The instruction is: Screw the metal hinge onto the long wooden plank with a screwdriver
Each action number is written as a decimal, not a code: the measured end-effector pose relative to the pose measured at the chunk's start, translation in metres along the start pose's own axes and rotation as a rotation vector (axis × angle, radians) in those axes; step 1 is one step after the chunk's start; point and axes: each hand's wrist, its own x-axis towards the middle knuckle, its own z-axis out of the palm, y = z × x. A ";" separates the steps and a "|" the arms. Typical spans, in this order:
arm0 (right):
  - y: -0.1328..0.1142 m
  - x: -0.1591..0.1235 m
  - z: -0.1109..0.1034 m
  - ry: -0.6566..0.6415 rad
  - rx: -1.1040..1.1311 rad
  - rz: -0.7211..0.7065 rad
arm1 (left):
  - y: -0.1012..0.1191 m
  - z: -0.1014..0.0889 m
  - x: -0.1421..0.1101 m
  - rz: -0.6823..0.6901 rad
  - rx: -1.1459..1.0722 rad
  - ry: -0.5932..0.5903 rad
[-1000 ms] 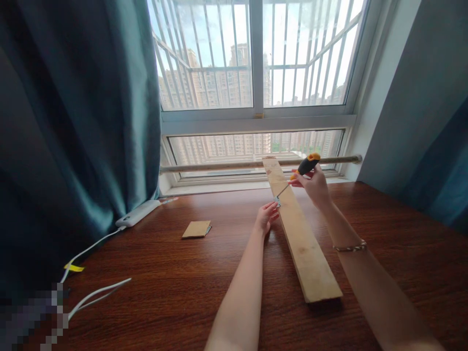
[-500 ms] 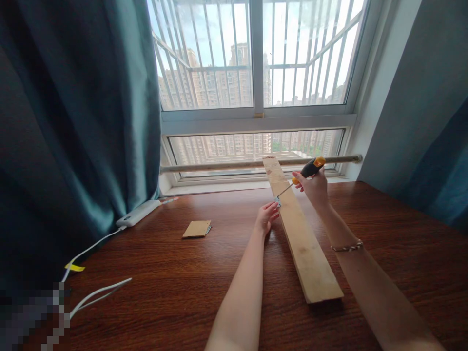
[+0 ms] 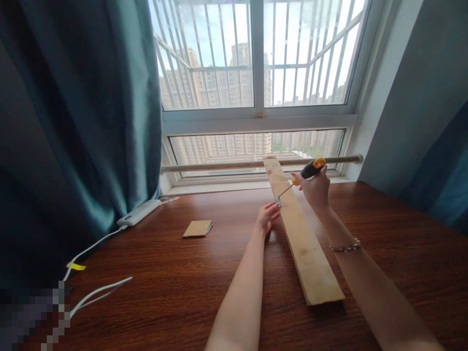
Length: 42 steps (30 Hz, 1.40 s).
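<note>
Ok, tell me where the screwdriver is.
In the head view, the screwdriver is right of centre in the right hand, its tip at the small metal piece near the left edge of the wooden board.

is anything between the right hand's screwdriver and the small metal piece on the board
Nothing visible: the screwdriver slants from the right hand down to the metal piece, and the left hand touching it is clear of the shaft.

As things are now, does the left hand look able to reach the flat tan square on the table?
Probably yes: the left hand is on the same side of the board as the tan square, and nothing stands between them. However, it is occupied with the small metal piece.
</note>
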 end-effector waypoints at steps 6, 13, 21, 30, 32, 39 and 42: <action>-0.005 0.007 -0.012 -0.379 0.458 0.258 | 0.002 0.002 -0.002 -0.007 0.000 -0.019; -0.007 0.010 -0.017 -0.362 0.329 0.211 | 0.002 0.002 -0.003 -0.015 -0.008 -0.010; 0.002 0.012 -0.012 -0.015 0.121 0.107 | 0.004 0.002 -0.004 -0.031 -0.024 -0.017; -0.014 0.016 -0.027 -0.185 -0.022 0.121 | 0.002 -0.002 -0.003 -0.069 0.049 -0.018; -0.016 0.013 -0.025 -0.207 -0.069 0.104 | 0.002 -0.005 -0.001 -0.086 0.089 -0.020; -0.015 0.009 -0.021 -0.155 -0.261 -0.014 | 0.001 -0.007 0.002 -0.079 0.156 0.005; -0.012 0.011 -0.021 -0.138 -0.285 -0.041 | 0.002 -0.006 0.001 -0.079 0.154 0.009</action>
